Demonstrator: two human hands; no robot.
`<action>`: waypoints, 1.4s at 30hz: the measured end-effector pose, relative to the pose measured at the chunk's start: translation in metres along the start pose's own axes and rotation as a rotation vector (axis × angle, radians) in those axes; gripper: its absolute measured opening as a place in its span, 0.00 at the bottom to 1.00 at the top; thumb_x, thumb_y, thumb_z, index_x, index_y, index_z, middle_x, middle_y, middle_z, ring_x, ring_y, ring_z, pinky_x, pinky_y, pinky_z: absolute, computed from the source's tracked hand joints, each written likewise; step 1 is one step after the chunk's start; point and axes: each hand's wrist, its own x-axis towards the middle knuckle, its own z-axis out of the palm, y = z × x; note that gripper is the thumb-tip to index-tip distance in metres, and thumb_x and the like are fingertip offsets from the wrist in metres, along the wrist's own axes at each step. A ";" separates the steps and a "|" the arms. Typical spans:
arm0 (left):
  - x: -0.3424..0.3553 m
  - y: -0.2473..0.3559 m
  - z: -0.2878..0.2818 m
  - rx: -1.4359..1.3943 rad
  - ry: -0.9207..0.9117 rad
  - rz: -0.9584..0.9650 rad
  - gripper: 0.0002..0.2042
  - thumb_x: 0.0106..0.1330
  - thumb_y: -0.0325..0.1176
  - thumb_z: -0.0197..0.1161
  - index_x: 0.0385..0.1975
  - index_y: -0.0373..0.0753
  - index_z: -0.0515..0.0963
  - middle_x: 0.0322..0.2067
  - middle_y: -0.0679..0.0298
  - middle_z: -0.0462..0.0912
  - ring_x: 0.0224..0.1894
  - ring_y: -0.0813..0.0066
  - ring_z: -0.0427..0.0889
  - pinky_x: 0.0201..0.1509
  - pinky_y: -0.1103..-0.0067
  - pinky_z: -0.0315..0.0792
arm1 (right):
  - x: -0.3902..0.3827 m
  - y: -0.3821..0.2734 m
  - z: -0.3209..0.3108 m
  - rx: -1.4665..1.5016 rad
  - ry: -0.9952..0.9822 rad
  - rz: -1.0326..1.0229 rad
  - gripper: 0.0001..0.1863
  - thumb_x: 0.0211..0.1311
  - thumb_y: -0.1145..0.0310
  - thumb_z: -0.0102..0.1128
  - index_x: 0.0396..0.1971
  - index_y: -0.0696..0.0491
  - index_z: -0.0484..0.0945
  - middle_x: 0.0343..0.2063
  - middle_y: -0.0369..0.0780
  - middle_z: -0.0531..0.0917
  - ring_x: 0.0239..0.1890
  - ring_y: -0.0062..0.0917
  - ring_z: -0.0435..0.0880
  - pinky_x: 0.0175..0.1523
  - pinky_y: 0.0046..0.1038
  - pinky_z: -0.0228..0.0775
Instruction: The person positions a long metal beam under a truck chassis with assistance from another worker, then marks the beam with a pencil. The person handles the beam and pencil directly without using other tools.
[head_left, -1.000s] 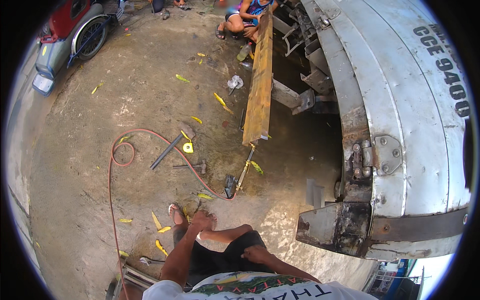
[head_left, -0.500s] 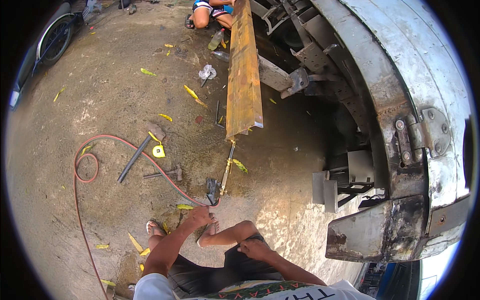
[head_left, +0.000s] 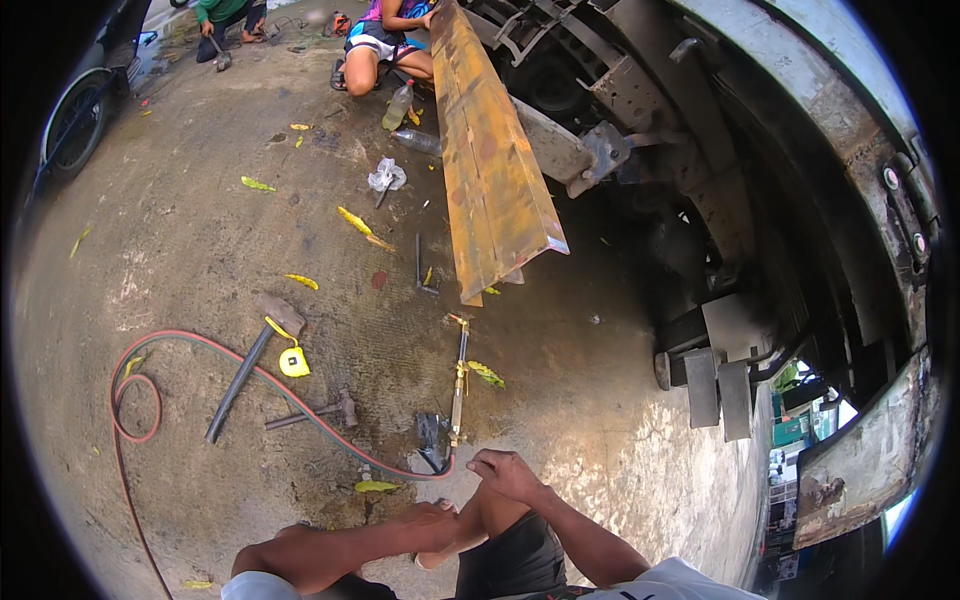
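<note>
My left hand (head_left: 430, 524) hangs low beside my legs with its fingers curled in; nothing shows in it. My right hand (head_left: 506, 475) is just above my knee, fingers bent together, with nothing visible in it. Left of and beyond it, a cutting torch (head_left: 459, 390) lies on the concrete, its tip pointing away from me. A red and dark twin hose (head_left: 330, 437) runs from its near end and loops to the left. A dark flat piece (head_left: 430, 437) lies beside the torch. Past the torch tip is the cut end of a long rusty steel beam (head_left: 490, 165).
Left lie a sledgehammer (head_left: 245, 375), a yellow tape measure (head_left: 294, 361) and a smaller hammer (head_left: 347, 408). Bottles (head_left: 398, 106) stand near a crouching person (head_left: 385, 45) at the beam's far end. A truck frame (head_left: 720, 170) overhangs the right. Another person (head_left: 232, 15) squats far left.
My view has shifted, bringing more of the far end into sight. My right hand has moved forward off my thigh towards the torch's near end. My left hand has drawn back from near the hose.
</note>
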 end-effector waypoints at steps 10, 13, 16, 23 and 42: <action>-0.002 -0.067 0.006 -0.185 -0.386 -0.144 0.17 0.72 0.40 0.54 0.56 0.42 0.73 0.34 0.54 0.87 0.39 0.52 0.87 0.43 0.59 0.79 | 0.159 0.057 0.029 0.194 -0.067 0.050 0.18 0.72 0.54 0.60 0.41 0.55 0.82 0.27 0.38 0.83 0.31 0.21 0.80 0.40 0.30 0.73; -0.006 -0.096 0.031 -0.210 -0.348 -0.193 0.21 0.70 0.38 0.56 0.61 0.41 0.69 0.31 0.54 0.86 0.37 0.53 0.87 0.42 0.59 0.80 | 0.196 0.051 0.029 0.282 -0.059 0.033 0.19 0.73 0.52 0.59 0.42 0.55 0.82 0.28 0.36 0.83 0.30 0.19 0.80 0.40 0.29 0.74; -0.005 -0.108 0.028 -0.133 -0.368 -0.159 0.22 0.68 0.37 0.57 0.60 0.37 0.68 0.28 0.55 0.86 0.35 0.53 0.87 0.38 0.60 0.80 | 0.224 0.046 0.030 0.384 -0.048 -0.008 0.20 0.73 0.51 0.59 0.42 0.55 0.83 0.29 0.34 0.83 0.30 0.19 0.80 0.39 0.28 0.74; 0.003 -0.145 0.069 0.379 -0.276 -0.102 0.15 0.70 0.38 0.52 0.52 0.38 0.71 0.27 0.61 0.84 0.31 0.62 0.86 0.35 0.67 0.80 | 0.307 0.032 0.010 0.389 -0.138 -0.015 0.20 0.72 0.52 0.60 0.43 0.57 0.82 0.29 0.34 0.82 0.29 0.16 0.78 0.33 0.25 0.72; 0.013 -0.088 -0.102 0.191 0.640 -0.715 0.22 0.69 0.49 0.64 0.48 0.33 0.83 0.36 0.44 0.86 0.43 0.45 0.86 0.47 0.61 0.78 | 0.335 0.092 0.005 0.827 0.023 0.003 0.17 0.73 0.54 0.60 0.46 0.54 0.82 0.29 0.33 0.82 0.26 0.14 0.78 0.30 0.20 0.73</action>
